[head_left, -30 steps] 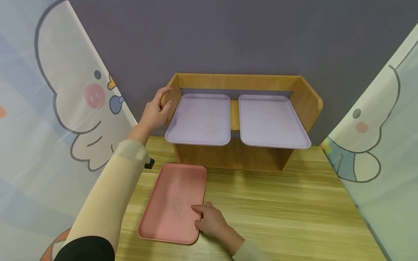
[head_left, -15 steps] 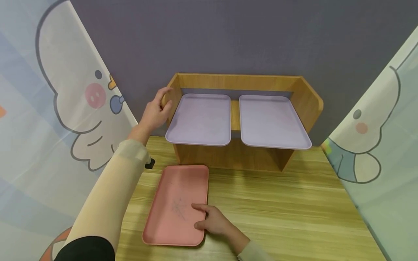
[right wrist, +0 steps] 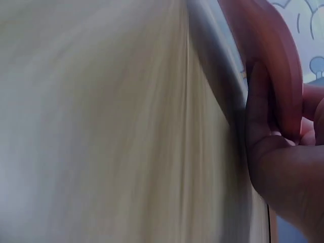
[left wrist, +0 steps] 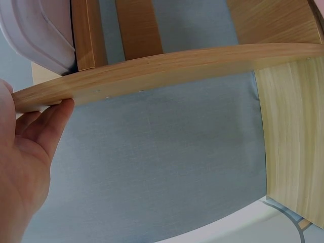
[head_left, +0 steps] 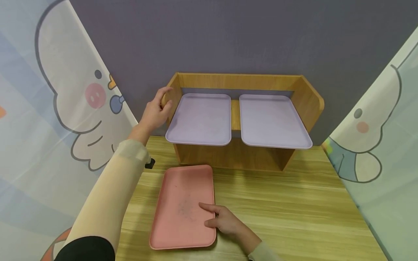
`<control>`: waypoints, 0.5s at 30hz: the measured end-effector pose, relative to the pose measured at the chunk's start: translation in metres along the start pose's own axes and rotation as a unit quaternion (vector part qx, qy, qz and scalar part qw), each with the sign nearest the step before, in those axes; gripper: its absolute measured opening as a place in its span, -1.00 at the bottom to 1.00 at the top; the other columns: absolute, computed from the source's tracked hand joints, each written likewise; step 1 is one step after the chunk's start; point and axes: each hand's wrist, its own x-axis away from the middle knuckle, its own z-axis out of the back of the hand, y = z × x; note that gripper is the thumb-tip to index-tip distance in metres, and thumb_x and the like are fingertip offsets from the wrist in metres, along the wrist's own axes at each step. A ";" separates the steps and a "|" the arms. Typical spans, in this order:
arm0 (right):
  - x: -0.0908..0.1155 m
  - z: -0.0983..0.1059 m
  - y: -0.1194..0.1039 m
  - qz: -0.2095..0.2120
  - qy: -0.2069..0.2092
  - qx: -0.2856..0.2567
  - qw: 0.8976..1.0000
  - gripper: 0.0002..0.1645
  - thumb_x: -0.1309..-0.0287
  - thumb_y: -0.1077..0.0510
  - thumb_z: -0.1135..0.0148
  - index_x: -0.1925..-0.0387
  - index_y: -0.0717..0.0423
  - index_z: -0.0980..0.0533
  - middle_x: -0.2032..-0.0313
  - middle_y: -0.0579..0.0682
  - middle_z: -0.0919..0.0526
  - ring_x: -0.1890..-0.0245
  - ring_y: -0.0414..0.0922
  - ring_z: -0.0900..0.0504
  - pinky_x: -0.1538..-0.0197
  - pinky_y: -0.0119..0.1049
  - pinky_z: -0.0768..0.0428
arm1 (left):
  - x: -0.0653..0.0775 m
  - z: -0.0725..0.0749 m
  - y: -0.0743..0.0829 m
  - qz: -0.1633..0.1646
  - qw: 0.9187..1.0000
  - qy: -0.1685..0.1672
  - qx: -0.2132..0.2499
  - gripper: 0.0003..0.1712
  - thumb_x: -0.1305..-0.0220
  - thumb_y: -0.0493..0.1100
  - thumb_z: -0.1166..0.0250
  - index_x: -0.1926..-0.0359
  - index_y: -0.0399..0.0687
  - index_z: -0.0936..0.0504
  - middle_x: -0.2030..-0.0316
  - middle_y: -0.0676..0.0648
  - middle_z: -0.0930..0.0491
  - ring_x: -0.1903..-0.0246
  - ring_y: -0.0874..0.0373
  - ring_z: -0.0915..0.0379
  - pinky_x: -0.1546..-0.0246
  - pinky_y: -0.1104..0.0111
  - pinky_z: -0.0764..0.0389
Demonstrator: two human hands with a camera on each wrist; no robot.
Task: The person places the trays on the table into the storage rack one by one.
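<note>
My left hand (head_left: 155, 114) grips the left side panel (head_left: 176, 92) of a small wooden desktop shelf. In the left wrist view its fingers (left wrist: 56, 124) come round the underside of the wooden panel (left wrist: 167, 67). My right hand (head_left: 226, 219) holds a pink rectangular tray (head_left: 176, 195) by its right edge, towards the near corner. The right wrist view has the tray's rim (right wrist: 283, 66) pinched between thumb and fingers. Some faint dark scuffs mark the tray's middle.
Two pale lilac trays, one on the left (head_left: 202, 119) and one on the right (head_left: 272, 121), lie side by side on the shelf, their front ends jutting out. Beneath is a wood-grain table (head_left: 294, 214). A grey panel (head_left: 235, 40) stands behind; cartoon-print curtains (head_left: 362, 145) flank both sides.
The pink tray has shifted right across the tabletop with my right hand, straightening slightly. My left hand has stayed on the shelf's side panel.
</note>
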 end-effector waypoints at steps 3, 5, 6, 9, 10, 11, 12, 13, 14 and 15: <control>0.009 0.010 0.000 0.005 -0.011 -0.019 1.000 -0.21 -0.37 0.31 -0.38 -0.59 0.08 -0.44 -0.59 0.23 -0.38 0.23 -0.29 -0.61 0.08 -0.46 -0.65 | 0.000 0.000 0.001 0.000 1.000 -0.001 0.000 -0.43 -0.69 0.07 -0.06 -0.61 0.42 -0.31 0.36 -0.22 -0.62 0.41 -0.05 -0.57 0.46 0.29 -0.54; 0.015 0.017 -0.001 0.008 -0.018 -0.033 0.999 -0.20 -0.38 0.31 -0.37 -0.61 0.10 -0.41 -0.58 0.27 -0.37 0.38 -0.31 -0.58 0.14 -0.44 -0.66 | 0.000 0.000 0.001 0.001 1.000 -0.002 0.001 -0.43 -0.69 0.07 -0.06 -0.61 0.43 -0.31 0.36 -0.21 -0.61 0.40 -0.04 -0.57 0.46 0.28 -0.54; 0.019 0.020 -0.001 0.010 -0.020 -0.038 0.999 -0.20 -0.40 0.31 -0.36 -0.62 0.11 -0.40 -0.58 0.28 -0.35 0.34 -0.33 -0.62 0.13 -0.44 -0.67 | 0.000 0.000 0.001 0.001 1.000 -0.002 0.001 -0.43 -0.69 0.07 -0.06 -0.61 0.43 -0.31 0.37 -0.21 -0.61 0.40 -0.05 -0.57 0.45 0.28 -0.54; 0.029 0.032 0.000 0.013 -0.023 -0.046 0.999 -0.20 -0.42 0.31 -0.34 -0.63 0.12 -0.38 -0.59 0.31 -0.30 0.28 -0.31 -0.67 0.11 -0.42 -0.69 | 0.000 0.000 0.001 0.000 1.000 -0.002 0.001 -0.43 -0.69 0.07 -0.07 -0.61 0.42 -0.31 0.37 -0.22 -0.62 0.40 -0.07 -0.58 0.43 0.26 -0.55; 0.032 0.036 0.000 0.015 -0.022 -0.045 0.999 -0.20 -0.43 0.31 -0.34 -0.63 0.13 -0.37 -0.60 0.32 -0.29 0.24 -0.30 -0.69 0.09 -0.41 -0.70 | 0.000 0.000 0.001 0.000 1.000 -0.001 0.000 -0.43 -0.69 0.07 -0.07 -0.61 0.42 -0.31 0.36 -0.22 -0.62 0.39 -0.07 -0.58 0.43 0.26 -0.55; 0.035 0.040 0.001 0.016 -0.023 -0.048 0.998 -0.20 -0.43 0.32 -0.33 -0.63 0.15 -0.36 -0.58 0.35 -0.31 0.20 -0.29 -0.71 0.07 -0.40 -0.72 | 0.000 0.000 0.001 -0.001 1.000 0.000 -0.001 -0.43 -0.69 0.07 -0.07 -0.61 0.42 -0.31 0.36 -0.22 -0.63 0.38 -0.07 -0.58 0.42 0.25 -0.56; 0.038 0.045 0.002 0.015 -0.023 -0.049 0.998 -0.19 -0.43 0.32 -0.33 -0.64 0.16 -0.35 -0.57 0.36 -0.31 0.20 -0.29 -0.72 0.07 -0.39 -0.72 | 0.000 0.000 0.000 -0.002 1.000 0.001 -0.002 -0.43 -0.69 0.07 -0.07 -0.61 0.41 -0.31 0.37 -0.22 -0.62 0.38 -0.07 -0.58 0.42 0.25 -0.56; 0.040 0.049 0.002 0.012 -0.023 -0.050 0.998 -0.19 -0.44 0.31 -0.33 -0.64 0.15 -0.34 -0.55 0.37 -0.33 0.23 -0.30 -0.71 0.08 -0.39 -0.72 | 0.000 0.000 0.000 -0.002 1.000 0.001 -0.002 -0.43 -0.69 0.07 -0.07 -0.61 0.41 -0.31 0.37 -0.22 -0.62 0.38 -0.07 -0.58 0.42 0.25 -0.55; 0.042 0.053 0.003 0.012 -0.022 -0.053 0.998 -0.18 -0.44 0.30 -0.33 -0.65 0.16 -0.33 -0.55 0.37 -0.33 0.21 -0.29 -0.72 0.06 -0.38 -0.74 | 0.000 0.000 0.000 -0.002 1.000 0.002 -0.002 -0.43 -0.69 0.08 -0.06 -0.61 0.42 -0.31 0.38 -0.21 -0.61 0.38 -0.07 -0.58 0.41 0.24 -0.55; 0.044 0.058 0.004 0.013 -0.022 -0.056 0.998 -0.18 -0.45 0.30 -0.33 -0.65 0.18 -0.31 -0.56 0.38 -0.31 0.16 -0.28 -0.74 0.04 -0.36 -0.75 | 0.000 0.000 -0.001 -0.002 1.000 0.003 -0.004 -0.43 -0.69 0.08 -0.06 -0.61 0.42 -0.31 0.40 -0.20 -0.60 0.39 -0.07 -0.57 0.42 0.24 -0.55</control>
